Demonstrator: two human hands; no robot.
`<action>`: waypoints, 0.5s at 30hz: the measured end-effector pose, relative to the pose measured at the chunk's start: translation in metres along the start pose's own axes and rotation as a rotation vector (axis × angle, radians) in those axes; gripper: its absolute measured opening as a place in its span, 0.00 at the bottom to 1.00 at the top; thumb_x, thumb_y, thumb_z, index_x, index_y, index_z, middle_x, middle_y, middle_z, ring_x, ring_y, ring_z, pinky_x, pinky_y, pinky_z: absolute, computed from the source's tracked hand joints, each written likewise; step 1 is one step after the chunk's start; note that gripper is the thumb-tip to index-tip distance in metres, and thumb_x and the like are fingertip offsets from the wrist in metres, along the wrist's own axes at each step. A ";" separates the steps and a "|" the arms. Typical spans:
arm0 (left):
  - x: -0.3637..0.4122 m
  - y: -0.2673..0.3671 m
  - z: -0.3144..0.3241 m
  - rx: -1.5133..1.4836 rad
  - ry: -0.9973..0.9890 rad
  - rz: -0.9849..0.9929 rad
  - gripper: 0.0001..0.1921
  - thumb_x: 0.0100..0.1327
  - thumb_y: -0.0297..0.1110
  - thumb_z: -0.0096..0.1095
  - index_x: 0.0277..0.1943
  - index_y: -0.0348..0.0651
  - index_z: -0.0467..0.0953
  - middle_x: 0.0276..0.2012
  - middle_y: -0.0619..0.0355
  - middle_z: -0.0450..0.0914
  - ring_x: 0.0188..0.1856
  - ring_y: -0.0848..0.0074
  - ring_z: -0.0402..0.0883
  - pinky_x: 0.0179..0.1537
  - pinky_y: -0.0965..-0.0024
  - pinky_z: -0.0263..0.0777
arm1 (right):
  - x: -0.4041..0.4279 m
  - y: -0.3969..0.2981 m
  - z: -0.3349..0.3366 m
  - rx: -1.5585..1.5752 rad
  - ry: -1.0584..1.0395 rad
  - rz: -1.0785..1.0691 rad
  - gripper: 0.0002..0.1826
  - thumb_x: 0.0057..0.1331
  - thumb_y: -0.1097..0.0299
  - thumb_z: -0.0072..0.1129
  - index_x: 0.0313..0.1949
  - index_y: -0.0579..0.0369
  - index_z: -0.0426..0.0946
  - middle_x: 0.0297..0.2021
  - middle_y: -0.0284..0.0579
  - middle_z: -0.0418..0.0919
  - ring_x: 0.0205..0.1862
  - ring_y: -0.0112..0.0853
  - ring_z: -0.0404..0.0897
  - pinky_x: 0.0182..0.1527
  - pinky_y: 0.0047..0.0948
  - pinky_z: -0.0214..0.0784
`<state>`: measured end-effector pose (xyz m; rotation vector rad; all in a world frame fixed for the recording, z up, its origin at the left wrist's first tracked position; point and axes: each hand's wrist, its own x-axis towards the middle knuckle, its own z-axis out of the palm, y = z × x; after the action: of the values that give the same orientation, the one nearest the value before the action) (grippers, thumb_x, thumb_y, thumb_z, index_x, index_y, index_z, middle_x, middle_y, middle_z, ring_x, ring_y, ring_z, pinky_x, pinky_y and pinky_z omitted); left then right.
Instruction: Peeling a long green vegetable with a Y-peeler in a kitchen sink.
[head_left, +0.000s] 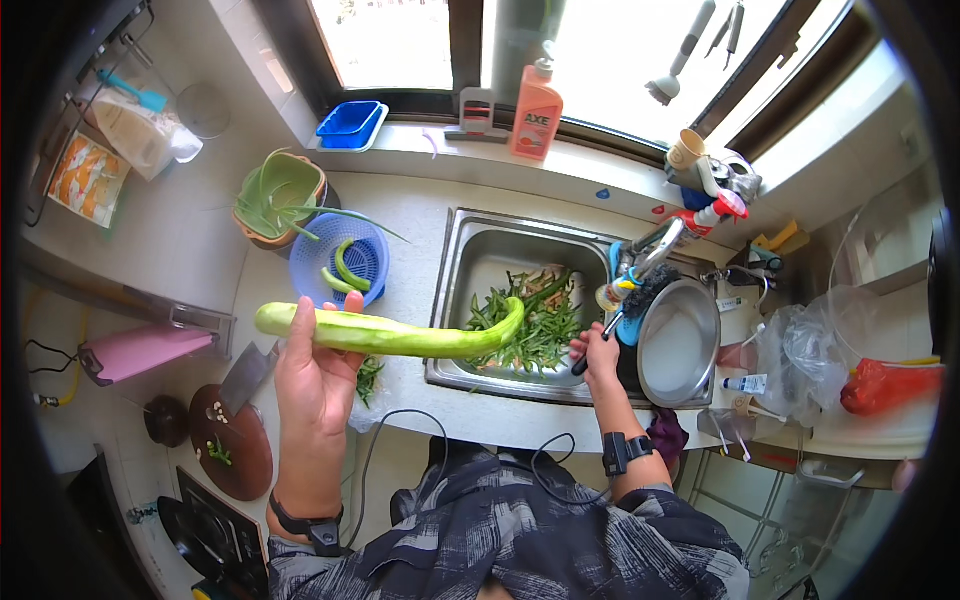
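My left hand (319, 375) grips a long, pale green, peeled gourd (405, 339) near its thick end. The gourd's thin end curls upward over the sink, and its skin is mostly off, with darker green streaks left. In my right hand (602, 356) is a black-handled tool (580, 366) with a metal shank. Its far end meets dark bristles (651, 291) by the faucet, and I cannot tell whether they belong to it. Below the gourd's curled end, a heap of green peelings (525, 322) lies in the stainless steel sink (487, 259).
A blue colander (304, 259) holds curved green pieces. Behind it stands a green bowl (289, 184) with scallions. The faucet (664, 244) and a metal basin (679, 345) are at right. A cleaver (247, 375) rests by a round cutting board (240, 465) at left.
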<state>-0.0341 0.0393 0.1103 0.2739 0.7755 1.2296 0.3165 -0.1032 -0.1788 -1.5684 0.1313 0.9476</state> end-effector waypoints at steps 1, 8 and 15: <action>-0.010 -0.004 0.007 0.008 0.000 0.003 0.09 0.70 0.35 0.62 0.45 0.42 0.73 0.43 0.53 0.81 0.57 0.55 0.80 0.56 0.45 0.78 | 0.002 -0.007 0.002 0.014 0.032 -0.073 0.20 0.71 0.67 0.50 0.59 0.57 0.63 0.37 0.41 0.73 0.29 0.32 0.81 0.23 0.32 0.75; -0.071 -0.024 0.033 0.096 0.023 0.101 0.11 0.69 0.35 0.63 0.48 0.42 0.71 0.44 0.53 0.81 0.58 0.52 0.78 0.56 0.41 0.77 | 0.055 -0.057 0.002 0.035 0.128 -0.429 0.25 0.72 0.64 0.50 0.64 0.60 0.63 0.49 0.46 0.76 0.39 0.31 0.82 0.19 0.24 0.76; -0.031 -0.098 0.011 0.094 0.197 0.010 0.13 0.69 0.35 0.63 0.49 0.38 0.69 0.43 0.55 0.77 0.52 0.57 0.81 0.55 0.41 0.75 | 0.092 -0.088 -0.002 -0.082 0.099 -0.516 0.19 0.72 0.63 0.53 0.56 0.61 0.74 0.46 0.47 0.79 0.36 0.28 0.82 0.18 0.24 0.76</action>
<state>0.0423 -0.0201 0.0732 0.2356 1.0049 1.2431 0.4287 -0.0440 -0.1687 -1.6150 -0.2382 0.4746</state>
